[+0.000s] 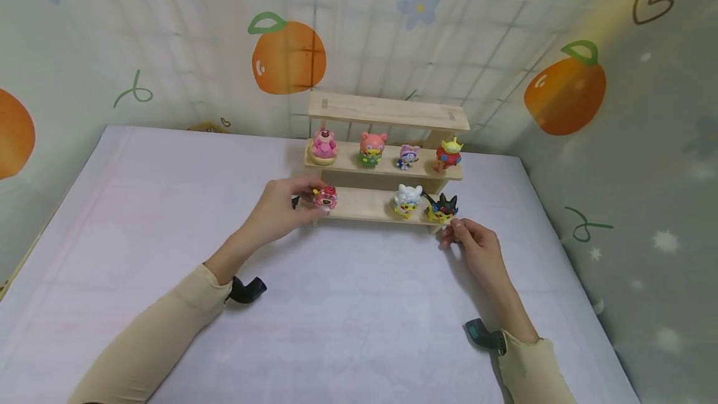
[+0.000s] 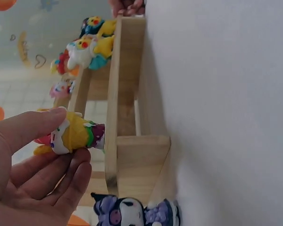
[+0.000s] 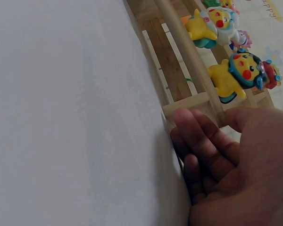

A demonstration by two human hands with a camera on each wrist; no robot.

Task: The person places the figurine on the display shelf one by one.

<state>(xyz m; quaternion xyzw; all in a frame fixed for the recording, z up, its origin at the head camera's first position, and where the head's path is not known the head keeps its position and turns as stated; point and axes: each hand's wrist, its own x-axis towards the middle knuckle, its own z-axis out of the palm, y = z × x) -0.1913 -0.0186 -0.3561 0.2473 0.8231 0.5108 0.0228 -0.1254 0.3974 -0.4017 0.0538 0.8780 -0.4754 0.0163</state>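
My left hand pinches the pink-hatted figure between thumb and fingertips, holding it at the left end of the lowest step of the wooden shelf. It looks nearly seated, though I haven't let go. Just below my fingers, the left wrist view shows a purple figure lying on the table, seemingly left to place. My right hand rests loosely curled fingers against the shelf's right foot, steadying it. Beyond them stand the black-hooded figure and the white-hooded figure; four more fill the middle step.

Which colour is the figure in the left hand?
Mainly pink figure, with yellow below; the left wrist view shows it best.
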